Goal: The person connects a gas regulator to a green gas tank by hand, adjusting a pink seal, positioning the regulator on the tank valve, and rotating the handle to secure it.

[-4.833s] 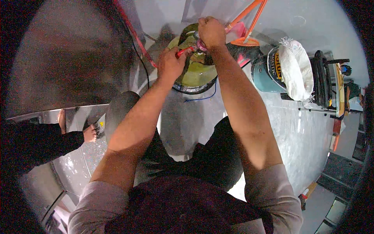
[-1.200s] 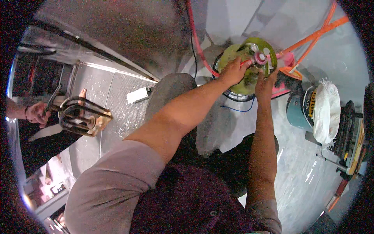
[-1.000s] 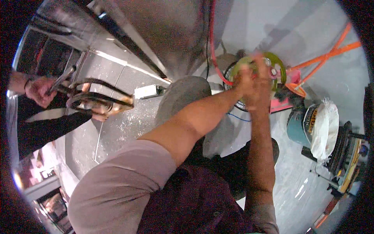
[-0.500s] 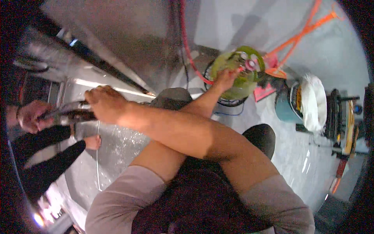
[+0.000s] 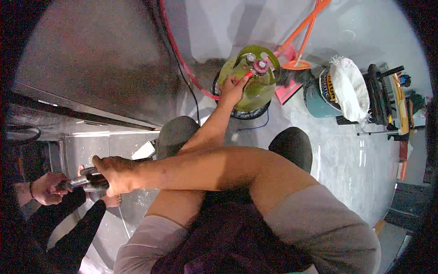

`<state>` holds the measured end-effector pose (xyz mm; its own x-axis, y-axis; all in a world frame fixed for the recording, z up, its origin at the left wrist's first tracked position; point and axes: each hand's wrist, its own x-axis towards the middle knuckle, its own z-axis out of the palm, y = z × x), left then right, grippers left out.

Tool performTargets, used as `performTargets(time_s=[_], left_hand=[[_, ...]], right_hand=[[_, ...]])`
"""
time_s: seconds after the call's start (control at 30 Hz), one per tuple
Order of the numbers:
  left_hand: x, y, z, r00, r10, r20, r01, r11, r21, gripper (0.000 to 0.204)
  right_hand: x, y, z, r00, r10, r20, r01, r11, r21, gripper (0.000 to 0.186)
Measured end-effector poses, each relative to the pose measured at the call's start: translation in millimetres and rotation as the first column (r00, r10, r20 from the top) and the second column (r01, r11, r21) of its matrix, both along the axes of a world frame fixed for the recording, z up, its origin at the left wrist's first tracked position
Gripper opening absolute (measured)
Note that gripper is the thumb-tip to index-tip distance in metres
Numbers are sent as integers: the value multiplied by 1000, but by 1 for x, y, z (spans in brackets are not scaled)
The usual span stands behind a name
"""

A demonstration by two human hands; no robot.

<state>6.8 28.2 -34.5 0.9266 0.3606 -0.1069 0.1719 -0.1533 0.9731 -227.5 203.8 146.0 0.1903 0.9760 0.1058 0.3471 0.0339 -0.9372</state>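
My arms are crossed, the right forearm over the left. Beyond them, my left hand [image 5: 234,89] closes its fingers around a small red fitting [image 5: 250,74] beside the dark-pink regulator [image 5: 261,66] of a green gas cylinder [image 5: 255,93]. Out to the left, my right hand [image 5: 114,176] grips a metal piece with several tube-like parts [image 5: 95,182]; its exact kind is unclear. Another person's hand [image 5: 47,188] is at that piece's far end.
A red hose [image 5: 180,57] runs down to the cylinder. A pink dustpan [image 5: 287,93], orange-handled tools [image 5: 301,27], a teal bucket [image 5: 317,100] and a white sack [image 5: 349,89] stand right. A large dark metal panel [image 5: 91,59] fills the upper left. The other person's foot [image 5: 111,201] is below.
The view has shifted, so the cylinder sits further left. My right hand and the metal piece appear lower and sharper. Both hands keep their holds.
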Motion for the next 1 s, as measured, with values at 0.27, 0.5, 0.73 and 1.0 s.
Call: performTargets(time_s=[0.27, 0.5, 0.73, 1.0], left_hand=[[1, -2, 5, 1000, 23, -11, -22, 997, 73, 50], [-4, -19, 4, 986, 161, 40, -165, 973, 158, 39], [-1, -34, -5, 950, 302, 83, -313, 912, 265, 42], [23, -19, -49, 976, 174, 127, -192, 970, 146, 47]], right_hand=[[24, -62, 31, 983, -180, -23, 181, 967, 181, 68], [35, -111, 26, 965, -244, -100, 264, 898, 351, 65], [35, -136, 71, 935, -349, 63, 251, 776, 578, 68], [83, -208, 177, 810, -585, -33, 525, 700, 484, 66]])
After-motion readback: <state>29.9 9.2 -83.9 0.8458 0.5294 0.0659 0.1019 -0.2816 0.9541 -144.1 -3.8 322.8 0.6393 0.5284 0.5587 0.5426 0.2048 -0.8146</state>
